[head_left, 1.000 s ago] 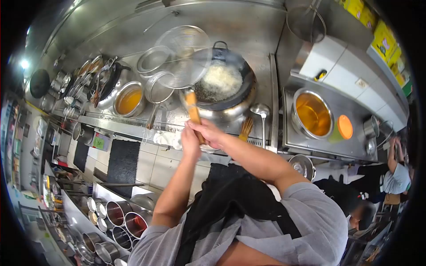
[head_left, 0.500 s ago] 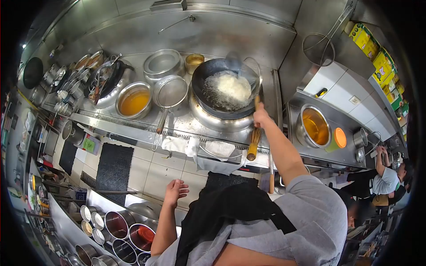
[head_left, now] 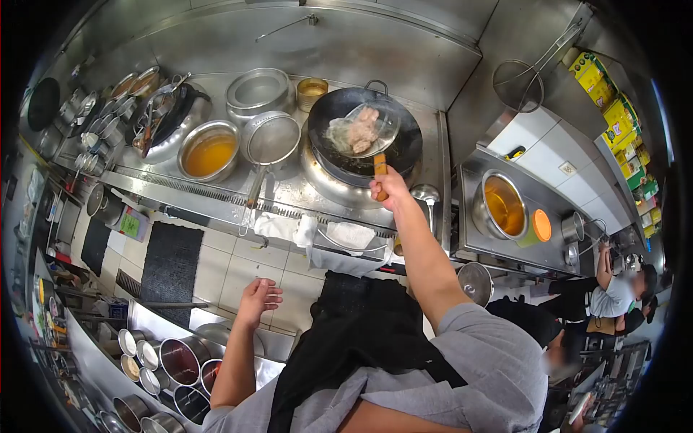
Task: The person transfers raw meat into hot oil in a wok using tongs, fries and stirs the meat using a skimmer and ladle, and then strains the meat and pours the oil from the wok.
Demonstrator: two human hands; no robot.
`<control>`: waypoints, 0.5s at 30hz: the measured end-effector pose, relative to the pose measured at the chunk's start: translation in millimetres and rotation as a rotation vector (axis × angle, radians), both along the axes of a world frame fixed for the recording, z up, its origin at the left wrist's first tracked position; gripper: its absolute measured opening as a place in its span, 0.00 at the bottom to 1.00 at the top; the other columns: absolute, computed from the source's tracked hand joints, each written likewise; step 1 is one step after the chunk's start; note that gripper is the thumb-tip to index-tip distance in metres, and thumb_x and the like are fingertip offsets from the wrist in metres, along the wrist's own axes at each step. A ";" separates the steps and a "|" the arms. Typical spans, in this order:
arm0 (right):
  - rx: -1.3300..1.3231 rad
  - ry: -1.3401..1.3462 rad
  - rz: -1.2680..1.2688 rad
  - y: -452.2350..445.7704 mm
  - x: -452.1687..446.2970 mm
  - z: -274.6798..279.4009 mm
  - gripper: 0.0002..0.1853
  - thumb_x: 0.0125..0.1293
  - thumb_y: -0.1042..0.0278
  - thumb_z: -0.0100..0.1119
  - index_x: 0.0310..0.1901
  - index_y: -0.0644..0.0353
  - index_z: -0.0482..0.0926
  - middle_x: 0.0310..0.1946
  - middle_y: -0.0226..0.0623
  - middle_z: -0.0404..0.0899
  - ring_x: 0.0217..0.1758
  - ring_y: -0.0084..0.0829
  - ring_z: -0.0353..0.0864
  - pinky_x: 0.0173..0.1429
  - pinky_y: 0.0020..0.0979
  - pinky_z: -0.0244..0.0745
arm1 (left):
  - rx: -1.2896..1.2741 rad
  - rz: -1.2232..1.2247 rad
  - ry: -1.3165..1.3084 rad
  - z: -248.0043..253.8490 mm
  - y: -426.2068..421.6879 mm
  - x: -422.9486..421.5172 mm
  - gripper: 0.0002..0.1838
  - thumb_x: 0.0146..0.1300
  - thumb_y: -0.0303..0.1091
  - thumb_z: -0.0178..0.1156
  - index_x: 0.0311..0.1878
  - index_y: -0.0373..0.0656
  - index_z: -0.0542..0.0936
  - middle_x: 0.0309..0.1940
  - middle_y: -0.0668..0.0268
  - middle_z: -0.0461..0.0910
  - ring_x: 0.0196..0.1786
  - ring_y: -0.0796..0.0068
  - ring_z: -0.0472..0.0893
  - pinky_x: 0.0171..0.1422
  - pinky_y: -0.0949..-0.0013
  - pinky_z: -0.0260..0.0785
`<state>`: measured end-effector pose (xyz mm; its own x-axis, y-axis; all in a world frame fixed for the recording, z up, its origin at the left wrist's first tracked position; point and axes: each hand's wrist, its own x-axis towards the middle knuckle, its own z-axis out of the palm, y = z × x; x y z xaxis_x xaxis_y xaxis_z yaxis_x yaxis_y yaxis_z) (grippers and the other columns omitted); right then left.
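My right hand point(head_left: 390, 187) grips the wooden handle of a round skimmer point(head_left: 390, 131), its fingers wrapped round it. Pale pink, cooked-looking pieces of food point(head_left: 363, 131), perhaps meat, lie in the skimmer, with some steam or wetness at their left. Beneath it sits a black wok point(head_left: 409, 153) on the steel burner stand; the skimmer covers part of the wok's inside. My left hand point(head_left: 260, 299) hangs in the air over the floor, well back from the stove, fingers apart and holding nothing.
Left of the wok are a wire strainer point(head_left: 272, 137), a pot of amber liquid point(head_left: 209, 160) and a steel pot point(head_left: 253, 94). A ladle point(head_left: 426, 193) rests right of it. White cloths point(head_left: 346, 234) line the front edge. Another steel pot point(head_left: 498, 206) stands right; co-workers point(head_left: 613, 296) are beyond.
The skimmer has come up and left with my right hand. Food that lay in bubbling white foam in the wok is now in the skimmer, and the foam has gone from sight.
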<state>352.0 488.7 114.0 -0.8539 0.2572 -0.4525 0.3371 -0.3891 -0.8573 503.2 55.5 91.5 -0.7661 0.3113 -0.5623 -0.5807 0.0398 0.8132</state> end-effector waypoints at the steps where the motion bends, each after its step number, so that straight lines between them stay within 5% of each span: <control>1: -0.105 0.035 -0.095 3.1 -3.8 0.3 0.20 0.63 0.83 0.45 0.53 0.46 0.60 0.24 0.38 0.67 0.16 0.27 0.64 0.18 0.34 0.64 | -0.016 -0.007 0.020 1.8 -1.5 -4.4 0.20 0.77 0.50 0.44 0.52 0.41 0.74 0.41 0.58 0.83 0.39 0.69 0.84 0.43 0.67 0.77; 15: -0.134 0.078 -0.228 19.9 9.5 24.4 0.19 0.60 0.86 0.42 0.47 0.47 0.59 0.23 0.35 0.64 0.17 0.26 0.64 0.19 0.34 0.62 | 0.071 0.042 0.091 23.3 -1.1 -1.0 0.22 0.77 0.50 0.43 0.52 0.39 0.73 0.42 0.58 0.82 0.37 0.70 0.83 0.41 0.69 0.75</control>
